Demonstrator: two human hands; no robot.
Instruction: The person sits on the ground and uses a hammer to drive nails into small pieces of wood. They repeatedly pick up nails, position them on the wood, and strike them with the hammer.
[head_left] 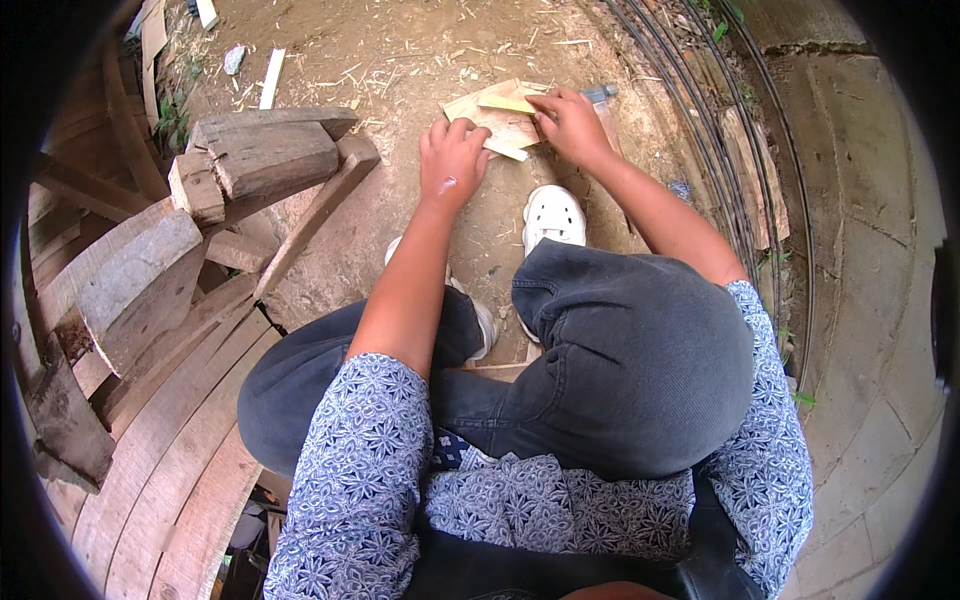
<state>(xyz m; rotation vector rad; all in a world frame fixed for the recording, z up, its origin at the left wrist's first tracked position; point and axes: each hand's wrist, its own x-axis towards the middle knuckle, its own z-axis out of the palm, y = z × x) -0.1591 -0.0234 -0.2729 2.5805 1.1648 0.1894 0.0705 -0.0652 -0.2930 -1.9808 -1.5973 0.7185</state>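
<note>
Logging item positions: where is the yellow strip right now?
In the head view, the yellow strip is near the top centre, its right end at the fingertips of the right hand, over a wooden board.

Fisheye view from head height; steeply downward.

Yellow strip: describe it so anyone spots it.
Beyond the white shoes is a light wooden board. Over it, the right hand holds one end of the yellow strip. Its yellower colour separates it from the paler strip at the left hand.
</note>
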